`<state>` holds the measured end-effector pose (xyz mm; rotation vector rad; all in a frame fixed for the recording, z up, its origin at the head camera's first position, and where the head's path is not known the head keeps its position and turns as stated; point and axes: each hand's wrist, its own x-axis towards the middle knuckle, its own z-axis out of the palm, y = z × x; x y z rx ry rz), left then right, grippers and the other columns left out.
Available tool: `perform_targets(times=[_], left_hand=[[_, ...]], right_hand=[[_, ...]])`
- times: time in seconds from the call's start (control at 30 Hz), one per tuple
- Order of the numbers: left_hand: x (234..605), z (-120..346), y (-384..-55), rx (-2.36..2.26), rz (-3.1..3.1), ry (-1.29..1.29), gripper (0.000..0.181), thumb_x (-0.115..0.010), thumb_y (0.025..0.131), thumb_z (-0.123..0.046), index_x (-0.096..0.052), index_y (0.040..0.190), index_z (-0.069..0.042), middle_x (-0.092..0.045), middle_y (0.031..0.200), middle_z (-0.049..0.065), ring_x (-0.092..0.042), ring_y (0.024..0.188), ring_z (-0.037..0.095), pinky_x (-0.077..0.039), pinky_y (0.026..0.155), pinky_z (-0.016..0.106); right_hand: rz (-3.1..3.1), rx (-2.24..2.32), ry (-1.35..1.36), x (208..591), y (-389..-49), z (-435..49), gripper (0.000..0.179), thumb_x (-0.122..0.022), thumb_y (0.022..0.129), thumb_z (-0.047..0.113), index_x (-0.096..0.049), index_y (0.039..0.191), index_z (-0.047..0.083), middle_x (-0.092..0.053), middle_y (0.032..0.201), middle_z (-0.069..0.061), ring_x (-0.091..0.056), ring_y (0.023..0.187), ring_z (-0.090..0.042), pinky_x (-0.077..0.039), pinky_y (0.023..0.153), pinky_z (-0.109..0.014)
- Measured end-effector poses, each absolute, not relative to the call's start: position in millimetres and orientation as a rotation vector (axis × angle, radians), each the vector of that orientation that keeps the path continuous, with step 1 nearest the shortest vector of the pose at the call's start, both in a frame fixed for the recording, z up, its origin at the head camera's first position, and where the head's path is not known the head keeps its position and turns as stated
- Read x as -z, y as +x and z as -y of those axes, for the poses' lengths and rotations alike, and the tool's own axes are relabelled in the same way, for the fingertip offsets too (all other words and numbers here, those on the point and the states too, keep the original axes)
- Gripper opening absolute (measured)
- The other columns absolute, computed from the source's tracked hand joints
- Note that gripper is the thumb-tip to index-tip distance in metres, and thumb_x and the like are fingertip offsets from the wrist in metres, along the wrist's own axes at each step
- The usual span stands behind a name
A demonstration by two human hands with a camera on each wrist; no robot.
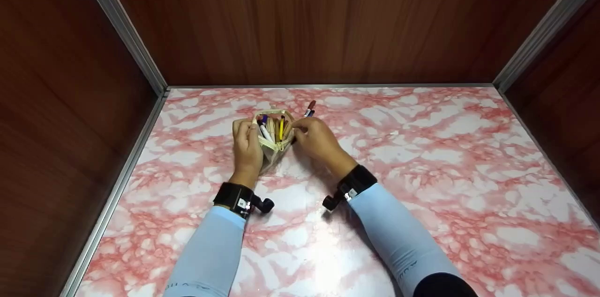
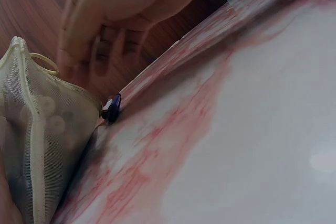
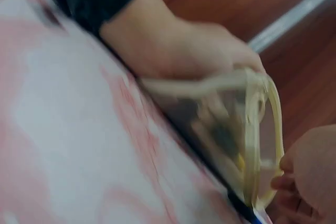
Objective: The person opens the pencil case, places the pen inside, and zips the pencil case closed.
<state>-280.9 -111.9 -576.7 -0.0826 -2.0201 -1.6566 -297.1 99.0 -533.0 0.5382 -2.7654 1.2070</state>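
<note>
A cream mesh zip pouch (image 1: pixel 269 157) stands with its mouth spread, tilted toward me. Inside it show a yellow pen (image 1: pixel 281 129), a white marker (image 1: pixel 266 133) with a dark cap and several tan sticks. My left hand (image 1: pixel 247 144) grips the pouch's left side, thumb at the rim. At the opposite rim is my right hand (image 1: pixel 319 140), its thumb and index finger pinching the edge; in the right wrist view its curled fingertips (image 3: pixel 283 182) meet the rim. Beyond the right hand lie a red-capped marker (image 1: pixel 310 107) and a blue-capped pen (image 1: pixel 312 113), partly hidden by it.
The pouch and pens are on a red-and-white marbled tabletop (image 1: pixel 422 161). Dark wood panels (image 1: pixel 328 20) wall it in at the back and both sides, with metal trim (image 1: pixel 126 30) along the corners. Each wrist wears a black camera band (image 1: pixel 358 181).
</note>
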Motion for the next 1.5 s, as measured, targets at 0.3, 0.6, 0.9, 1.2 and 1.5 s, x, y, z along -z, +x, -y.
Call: perform_targets(times=[0.3,0.6,0.9,1.2,1.5], left_hand=[[577,111,-281,1.645,2.027,-0.101,0.021,-0.054,0.115,-0.014,-0.060,0.103,0.001,-0.053,0.127,0.014,-0.058,0.115,0.022,-0.053,0.101,0.034],[578,111,-281,1.637,2.037,-0.097,0.021,-0.053,0.115,-0.016,-0.060,0.103,0.000,-0.053,0.129,0.015,-0.059,0.118,0.025,-0.055,0.101,0.036],[578,110,-281,1.632,2.028,-0.109,0.021,-0.054,0.115,-0.016,-0.061,0.102,-0.001,-0.053,0.125,0.013,-0.056,0.116,0.021,-0.052,0.102,0.034],[580,111,-284,1.645,1.967,-0.141,0.020,-0.057,0.113,-0.010,-0.060,0.097,0.001,-0.053,0.119,0.013,-0.055,0.112,0.021,-0.049,0.099,0.030],[578,112,-283,1.614,2.027,-0.110,0.021,-0.055,0.114,-0.014,-0.059,0.100,0.001,-0.052,0.123,0.016,-0.056,0.116,0.023,-0.050,0.100,0.031]], right_hand=[[2.880,-0.914,0.665,543,-307,-119,0.035,-0.062,0.112,0.013,-0.075,0.144,0.007,-0.073,0.149,-0.016,-0.066,0.131,-0.044,-0.055,0.117,-0.055],[2.956,-0.773,0.638,542,-305,-122,0.037,-0.062,0.113,0.020,-0.075,0.147,0.012,-0.067,0.152,-0.015,-0.062,0.135,-0.044,-0.056,0.114,-0.062],[2.998,-0.723,0.471,540,-306,-127,0.027,-0.062,0.117,0.029,-0.085,0.117,0.014,-0.073,0.121,-0.016,-0.066,0.121,-0.039,-0.056,0.109,-0.054],[3.075,-0.637,0.222,534,-308,-138,0.021,-0.065,0.109,0.026,-0.078,0.111,0.010,-0.070,0.124,-0.021,-0.071,0.116,-0.042,-0.061,0.098,-0.058],[3.144,-0.629,0.140,529,-311,-143,0.023,-0.065,0.110,0.033,-0.073,0.104,0.011,-0.077,0.112,-0.016,-0.074,0.104,-0.039,-0.062,0.088,-0.056]])
